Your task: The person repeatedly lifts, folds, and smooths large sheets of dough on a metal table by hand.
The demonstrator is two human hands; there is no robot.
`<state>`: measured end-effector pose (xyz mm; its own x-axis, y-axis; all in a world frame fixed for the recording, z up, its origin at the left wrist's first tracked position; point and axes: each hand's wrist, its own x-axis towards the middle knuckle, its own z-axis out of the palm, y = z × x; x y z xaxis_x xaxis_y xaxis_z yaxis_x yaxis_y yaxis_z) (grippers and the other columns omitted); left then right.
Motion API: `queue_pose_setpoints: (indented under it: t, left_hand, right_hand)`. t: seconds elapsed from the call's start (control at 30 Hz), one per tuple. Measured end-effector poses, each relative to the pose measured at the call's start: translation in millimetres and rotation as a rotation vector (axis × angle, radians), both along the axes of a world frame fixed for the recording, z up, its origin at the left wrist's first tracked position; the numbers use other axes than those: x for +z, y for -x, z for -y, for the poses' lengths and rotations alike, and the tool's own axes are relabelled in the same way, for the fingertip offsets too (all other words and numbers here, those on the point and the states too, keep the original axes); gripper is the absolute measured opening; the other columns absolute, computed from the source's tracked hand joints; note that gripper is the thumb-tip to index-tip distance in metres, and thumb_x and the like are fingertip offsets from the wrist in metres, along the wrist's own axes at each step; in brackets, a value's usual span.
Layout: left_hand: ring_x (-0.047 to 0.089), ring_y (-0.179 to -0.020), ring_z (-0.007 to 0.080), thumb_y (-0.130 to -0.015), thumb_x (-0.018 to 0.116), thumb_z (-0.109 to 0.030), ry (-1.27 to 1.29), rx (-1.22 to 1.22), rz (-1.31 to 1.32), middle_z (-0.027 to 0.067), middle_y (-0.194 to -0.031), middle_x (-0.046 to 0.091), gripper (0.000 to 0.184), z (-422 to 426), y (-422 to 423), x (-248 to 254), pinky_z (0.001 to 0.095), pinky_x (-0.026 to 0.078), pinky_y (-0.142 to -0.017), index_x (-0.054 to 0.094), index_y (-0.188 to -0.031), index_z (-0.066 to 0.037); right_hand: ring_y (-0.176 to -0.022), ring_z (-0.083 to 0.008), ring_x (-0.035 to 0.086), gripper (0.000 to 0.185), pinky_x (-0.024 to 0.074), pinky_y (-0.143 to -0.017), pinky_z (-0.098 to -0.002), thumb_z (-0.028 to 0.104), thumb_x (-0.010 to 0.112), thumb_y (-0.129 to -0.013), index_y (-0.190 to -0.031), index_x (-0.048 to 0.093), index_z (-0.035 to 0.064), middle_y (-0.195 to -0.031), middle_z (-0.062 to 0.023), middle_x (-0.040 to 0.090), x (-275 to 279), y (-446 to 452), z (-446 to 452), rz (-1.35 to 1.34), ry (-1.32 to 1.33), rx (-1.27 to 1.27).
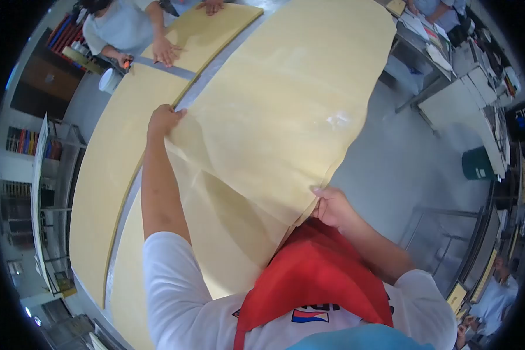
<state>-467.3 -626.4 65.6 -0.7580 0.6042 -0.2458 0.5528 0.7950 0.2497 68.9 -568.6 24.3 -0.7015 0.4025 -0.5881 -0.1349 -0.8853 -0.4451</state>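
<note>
A broad, thin, pale yellow dough sheet [274,99] stretches away from me across the table, with a whitish patch near its right side. My left hand [166,121] is closed on its left edge, where the sheet rises in folds. On the right edge, close to my red apron [315,274], my right hand [332,205] pinches the sheet between thumb and fingers. The sheet hangs wrinkled between both hands, and its near part runs down towards my body. Left of it lies a thicker yellow slab [113,169], separated by a narrow grey strip of table.
Across the table, a co-worker's hand [166,51] rests on another yellow slab [216,35]; their other hand holds an orange-handled tool [127,62]. A white bucket [109,80] stands beyond the slab. Grey floor [385,163], a metal-legged table and a green bin [477,163] lie to the right.
</note>
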Motion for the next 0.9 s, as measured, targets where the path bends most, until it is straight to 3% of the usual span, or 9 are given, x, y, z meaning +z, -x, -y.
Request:
queue_pose_setpoints:
  t: [0.17, 0.27, 0.4, 0.5, 0.6, 0.73, 0.8, 0.83, 0.9]
  left_hand:
    - [0.070, -0.098, 0.0327, -0.078, 0.069, -0.066, -0.040, -0.118, -0.206, 0.0216, -0.095, 0.073, 0.070, -60.2, -15.1, -29.9, 0.0423, 0.053, -0.087, 0.072, -0.099, 0.000]
    - [0.068, -0.108, 0.0316, -0.074, 0.073, -0.065, 0.167, 0.035, 0.266, 0.0213, -0.113, 0.071, 0.079, -79.8, -7.0, -30.0, 0.0450, 0.053, -0.092, 0.069, -0.113, 0.003]
    - [0.068, -0.109, 0.0290, -0.071, 0.080, -0.056, 0.093, -0.177, -0.221, 0.0199, -0.110, 0.072, 0.069, -80.0, -5.1, -36.2, 0.0458, 0.052, -0.092, 0.071, -0.112, -0.002]
    - [0.069, -0.105, 0.0298, -0.073, 0.079, -0.052, -0.084, -0.215, -0.197, 0.0200, -0.107, 0.072, 0.066, -71.1, -7.9, 32.6, 0.0471, 0.053, -0.089, 0.069, -0.114, -0.002]
    - [0.070, -0.100, 0.0248, -0.074, 0.079, -0.044, -0.087, 0.151, 0.063, 0.0176, -0.103, 0.072, 0.053, -55.0, -11.0, 45.5, 0.0468, 0.054, -0.084, 0.071, -0.108, -0.005]
    - [0.061, -0.118, 0.0311, -0.079, 0.073, -0.049, 0.140, -0.053, -0.418, 0.0170, -0.125, 0.065, 0.055, -64.8, -56.2, -7.5, 0.0483, 0.051, -0.091, 0.070, -0.116, -0.009]
    - [0.054, -0.126, 0.0359, -0.081, 0.071, -0.051, -0.093, -0.285, -0.372, 0.0171, -0.131, 0.060, 0.058, -86.8, -95.2, -34.4, 0.0511, 0.045, -0.100, 0.067, -0.120, -0.008]
    - [0.049, -0.131, 0.0382, -0.081, 0.073, -0.051, -0.454, -0.488, -0.478, 0.0186, -0.135, 0.057, 0.061, -107.4, -113.8, -70.9, 0.0545, 0.037, -0.107, 0.064, -0.123, -0.007]
    - [0.039, -0.140, 0.0375, -0.080, 0.071, -0.054, -0.553, -0.821, -0.207, 0.0198, -0.148, 0.046, 0.072, -136.3, -174.7, -60.2, 0.0549, 0.031, -0.113, 0.056, -0.135, -0.009]
  right_hand:
    - [-0.121, -0.0318, 0.060, 0.048, 0.0475, -0.105, -0.0489, 0.016, 0.062, -0.096, -0.138, 0.046, -0.0026, -0.131, -0.0180, 0.061, -11.8, -1.1, -2.9, -0.064, 0.185, -0.102]
    - [-0.124, -0.0324, 0.056, 0.046, 0.0461, -0.107, -0.0481, 0.015, 0.060, -0.098, -0.137, 0.046, -0.0033, -0.135, -0.0185, 0.058, -22.9, 10.1, -5.0, -0.005, 0.244, -0.172]
    - [-0.119, -0.0288, 0.059, 0.038, 0.0497, -0.102, -0.0428, 0.008, 0.057, -0.099, -0.134, 0.050, -0.0055, -0.130, -0.0176, 0.060, 33.9, 47.1, -7.9, 0.089, -0.119, -0.055]
    - [-0.106, -0.0249, 0.065, 0.033, 0.0540, -0.093, -0.0390, 0.007, 0.059, -0.098, -0.129, 0.055, -0.0052, -0.119, -0.0152, 0.066, 62.1, 55.5, -14.4, 0.142, -0.413, 0.017]
    - [-0.094, -0.0208, 0.068, 0.027, 0.0568, -0.083, -0.0345, 0.006, 0.061, -0.097, -0.121, 0.061, -0.0048, -0.109, -0.0132, 0.069, 64.8, 39.8, -10.9, 0.150, -0.576, 0.003]
    - [-0.088, -0.0198, 0.069, 0.023, 0.0556, -0.072, -0.0310, 0.015, 0.062, -0.097, -0.111, 0.065, -0.0036, -0.099, -0.0141, 0.071, 14.7, -36.4, -40.8, 0.628, -0.389, 0.564]
    - [-0.087, -0.0241, 0.070, 0.025, 0.0556, -0.072, -0.0339, 0.019, 0.061, -0.097, -0.107, 0.065, -0.0030, -0.095, -0.0151, 0.072, -24.2, -83.4, -63.5, 0.832, -0.844, 0.387]
    - [-0.095, -0.0283, 0.069, 0.026, 0.0549, -0.078, -0.0368, 0.018, 0.060, -0.096, -0.112, 0.064, -0.0027, -0.102, -0.0176, 0.071, -30.7, -91.6, -82.9, 0.879, -1.162, 0.308]
    - [-0.117, -0.0359, 0.059, 0.037, 0.0473, -0.096, -0.0449, 0.019, 0.058, -0.096, -0.126, 0.057, -0.0024, -0.124, -0.0229, 0.061, -5.3, -59.2, -108.0, 0.899, -1.693, 0.278]
